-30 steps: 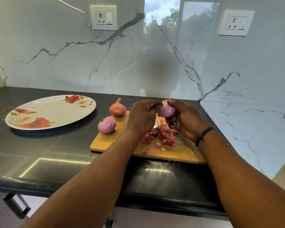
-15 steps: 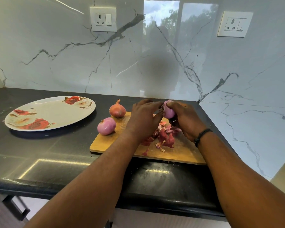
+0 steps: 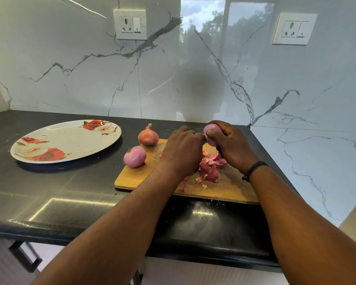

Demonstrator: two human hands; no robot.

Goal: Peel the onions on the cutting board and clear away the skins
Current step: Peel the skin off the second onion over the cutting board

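Note:
My right hand (image 3: 232,149) grips a peeled purple onion (image 3: 213,130) just above the far side of the wooden cutting board (image 3: 132,177), with the thumb across its front. My left hand (image 3: 183,150) is curled beside it, and its fingertips pinch a bit of skin at the onion's left end. A pile of red-purple skins (image 3: 209,171) lies on the board under my hands. Another peeled onion (image 3: 135,156) sits at the board's left edge. An unpeeled brown onion (image 3: 148,135) stands at the far left corner.
A large oval plate with a rose pattern (image 3: 66,140) lies on the black counter (image 3: 60,192) left of the board. The marble wall closes in behind and along the right, with two sockets high up. The counter's front edge runs close below the board.
My right hand has turned the onion, so the thumb now lies across its front. My left hand's fingers loosened for a moment, then closed again at the onion's end.

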